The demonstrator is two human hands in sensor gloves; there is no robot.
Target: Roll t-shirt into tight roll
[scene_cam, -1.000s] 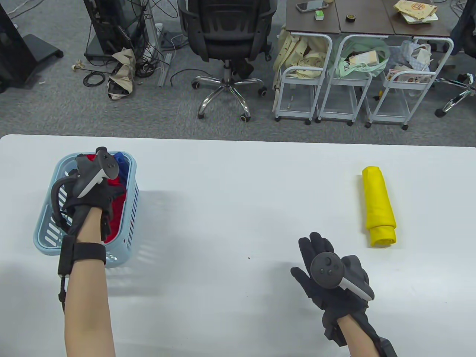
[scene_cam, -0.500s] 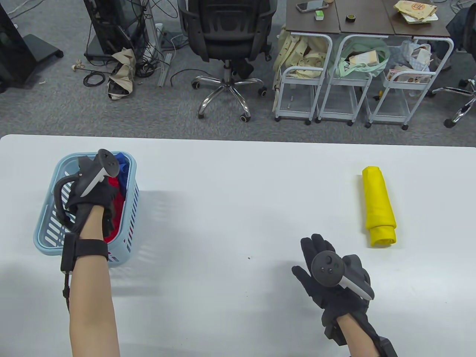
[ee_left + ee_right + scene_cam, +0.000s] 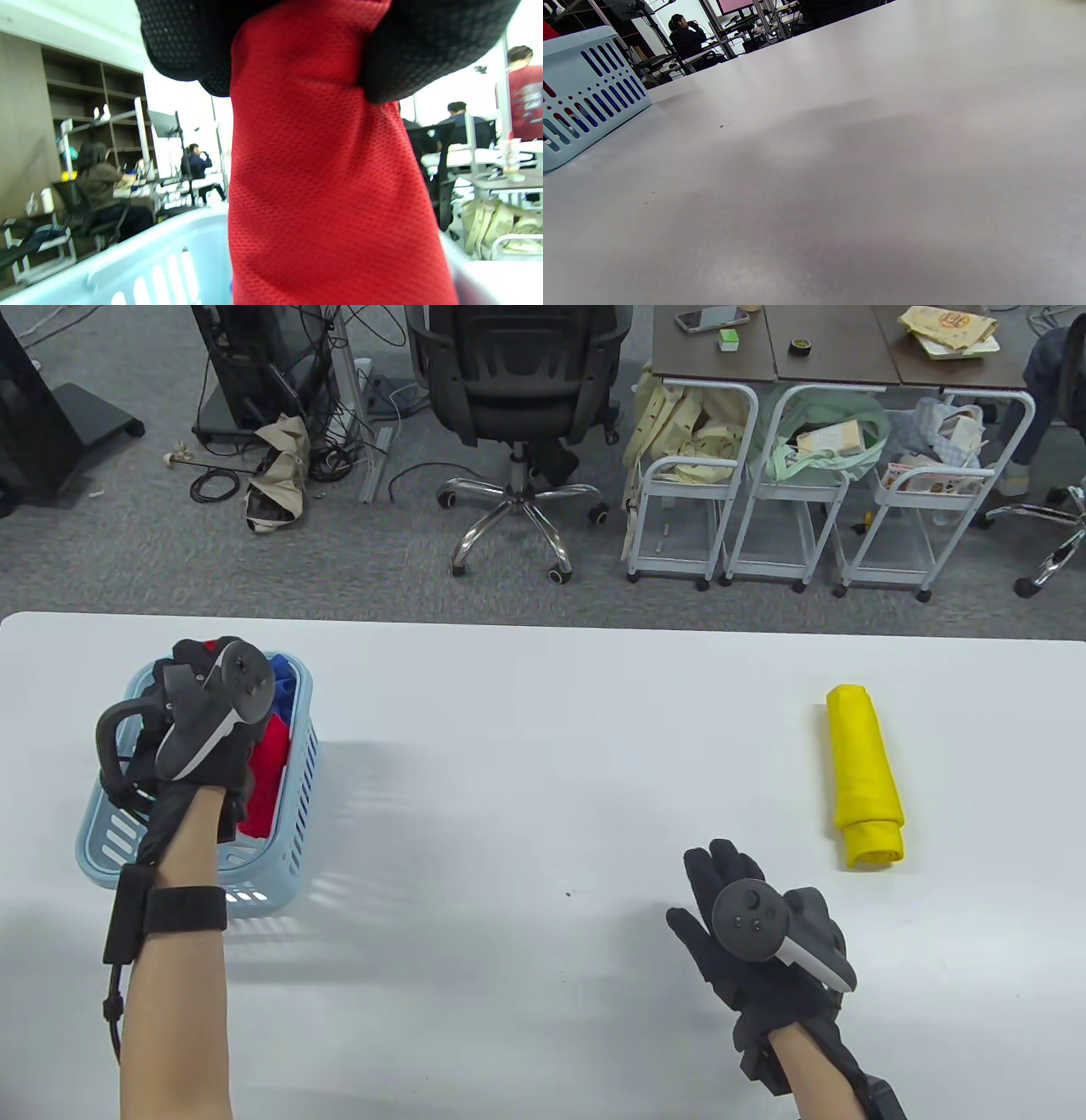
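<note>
My left hand (image 3: 182, 691) is over the light blue basket (image 3: 297, 814) at the table's left and grips a red t-shirt (image 3: 265, 772). In the left wrist view the red t-shirt (image 3: 331, 190) hangs from my gloved fingers (image 3: 186, 42), its lower part still inside the basket (image 3: 161, 262). A blue garment (image 3: 282, 689) lies at the basket's far end. My right hand (image 3: 721, 891) rests low over the bare table at the lower right, fingers straight and holding nothing. A yellow t-shirt roll (image 3: 863, 774) lies rolled up at the right.
The white table (image 3: 543, 746) stretches between the basket and the yellow roll. The right wrist view shows the basket (image 3: 585, 84) at its left edge. Beyond the far table edge stand an office chair (image 3: 517, 398) and white wire carts (image 3: 814, 483).
My left hand has risen and shifted slightly left, pulling the red t-shirt up out of the basket. My right hand has barely moved.
</note>
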